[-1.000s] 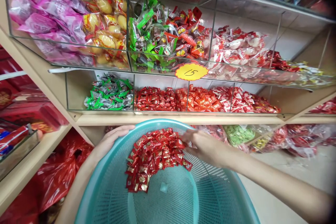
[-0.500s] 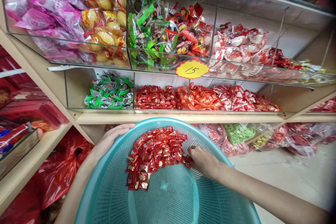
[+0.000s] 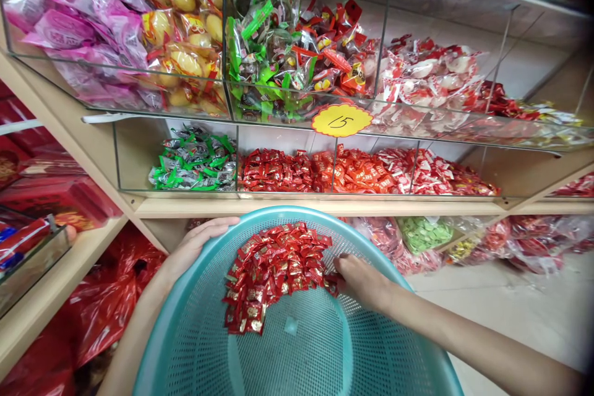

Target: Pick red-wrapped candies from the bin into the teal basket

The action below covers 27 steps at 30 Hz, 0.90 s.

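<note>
A large teal plastic basket [image 3: 304, 365] with perforated walls fills the lower middle of the view. My left hand [image 3: 197, 244] grips its rim on the left, the fingers lying along the outer edge. Inside, a heap of small red-and-gold wrapped candies [image 3: 281, 269] lies toward the far side, leaving the near part of the basket floor bare. My right hand [image 3: 357, 278] reaches in from the right, closed at the heap's right edge. Red wrapped candies show at its fingertips; how many it grips is hidden.
Glass-fronted shelf bins hold pink packets [image 3: 93, 12], green-wrapped candies [image 3: 195, 161] and red candies [image 3: 277, 170]. A yellow tag [image 3: 342, 119] reads 15. A wooden shelf edge [image 3: 315, 207] runs just behind the basket. Bagged candies [image 3: 424, 232] sit below; red bags [image 3: 116, 291] lie at left.
Very little differs. My right hand stays at the heap's right edge, its fingers shifted slightly, and the camera view has moved a touch. The basket and my left hand hold still.
</note>
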Available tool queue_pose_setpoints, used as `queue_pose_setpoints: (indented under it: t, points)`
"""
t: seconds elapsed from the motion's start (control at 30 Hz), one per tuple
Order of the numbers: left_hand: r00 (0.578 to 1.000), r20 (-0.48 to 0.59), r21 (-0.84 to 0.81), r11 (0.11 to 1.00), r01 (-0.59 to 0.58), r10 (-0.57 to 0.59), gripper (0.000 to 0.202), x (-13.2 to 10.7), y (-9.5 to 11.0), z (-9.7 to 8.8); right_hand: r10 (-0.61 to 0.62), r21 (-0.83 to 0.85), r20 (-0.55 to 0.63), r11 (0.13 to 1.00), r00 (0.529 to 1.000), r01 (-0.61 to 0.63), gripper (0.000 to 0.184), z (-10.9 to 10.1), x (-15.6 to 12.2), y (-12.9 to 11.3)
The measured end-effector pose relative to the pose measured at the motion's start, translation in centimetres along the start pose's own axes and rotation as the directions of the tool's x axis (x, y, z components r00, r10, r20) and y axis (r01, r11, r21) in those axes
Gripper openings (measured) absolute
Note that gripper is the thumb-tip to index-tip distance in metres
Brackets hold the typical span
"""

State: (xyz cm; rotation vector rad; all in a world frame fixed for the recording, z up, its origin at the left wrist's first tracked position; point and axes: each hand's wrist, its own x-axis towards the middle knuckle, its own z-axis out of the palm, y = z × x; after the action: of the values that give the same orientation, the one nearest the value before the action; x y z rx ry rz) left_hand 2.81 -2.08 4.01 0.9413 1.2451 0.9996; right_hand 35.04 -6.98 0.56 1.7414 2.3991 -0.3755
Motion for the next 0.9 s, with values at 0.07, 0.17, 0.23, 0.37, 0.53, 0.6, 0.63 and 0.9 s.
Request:
queue_pose_setpoints:
  t: [0.07,0.17,0.23,0.37,0.53,0.6,0.63,0.9]
  points:
    - [1.0,0.004,-0.011,1.0,0.007,-0.007,0.035,0.0,0.0,0.0,0.016,0.004,0.014,1.0,1.0,-0.016,0.012,-0.2,0.0,-0.2]
    - [0.999,0.031,-0.007,1.0,0.017,-0.017,0.035,-0.1,0.1,-0.1,0.04,0.022,0.04,0.999,0.998,-0.041,0.011,-0.3,0.1,-0.6]
    - [0.999,0.038,0.001,1.0,0.01,-0.01,0.035,-0.1,0.1,-0.2,0.028,0.046,0.035,0.999,0.999,-0.029,0.011,-0.2,0.4,-0.8]
    - [1.0,0.001,0.008,1.0,-0.006,0.006,0.036,0.0,0.0,-0.3,0.018,0.075,-0.001,0.997,1.0,-0.018,0.015,0.8,1.2,-0.8]
    - [0.997,0.078,0.027,0.999,-0.023,0.021,0.034,-0.2,0.1,-0.4,0.03,0.082,0.0,0.996,1.0,-0.03,0.011,0.5,1.2,-0.5]
    - [0.995,0.082,0.041,0.997,-0.063,0.06,0.032,-0.3,0.2,-0.4,0.037,0.056,0.019,0.998,0.999,-0.038,0.009,-1.5,0.9,-0.5]
    - [0.993,0.081,0.048,0.995,-0.085,0.081,0.03,-0.4,0.2,-0.5,0.045,0.036,0.027,0.998,0.999,-0.046,0.01,-2.9,0.8,-0.6]
    - [0.997,0.058,0.029,0.998,-0.057,0.056,0.032,0.0,-0.1,-0.3,-0.008,-0.007,-0.404,1.0,0.915,0.006,0.015,-14.3,6.9,-2.7]
